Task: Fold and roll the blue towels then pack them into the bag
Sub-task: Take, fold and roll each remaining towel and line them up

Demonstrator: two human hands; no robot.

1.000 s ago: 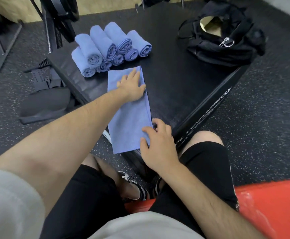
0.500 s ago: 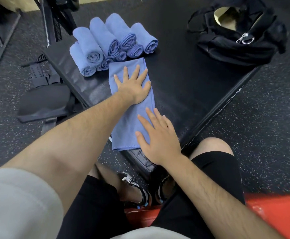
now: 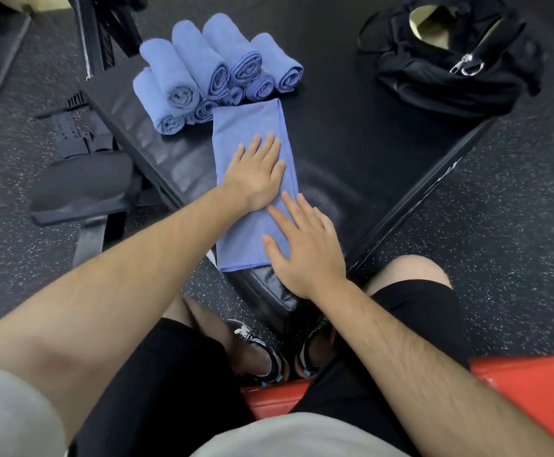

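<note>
- Presses the left hand [image 3: 256, 174] down on the folded blue towel [image 3: 249, 127], palm flat, fingers straight and slightly spread, nothing gripped.
- Lays the right hand [image 3: 305, 249] flat as well, fingers straight, fingertips on the near right part of the same towel, heel of the palm over the near corner of the black padded platform [image 3: 351, 143]; nothing pinched or held.
- Sets the two hands close together, right fingertips just beside the heel of the left hand.
- Spreads the towel as a long narrow strip flat on the platform, middle and near end under the palms, far end bare.
- Stacks the rolled blue towels [image 3: 203, 64] in two layers just beyond the strip's far end and to its left, spiral ends toward the camera; touching the strip or only beside it, cannot tell.
- Leaves the black bag [image 3: 450, 70] unzipped at the platform's far right, well apart from both hands and all towels.
- Sits on a red pad [image 3: 532, 390], knees either side of the platform's near corner.
</note>
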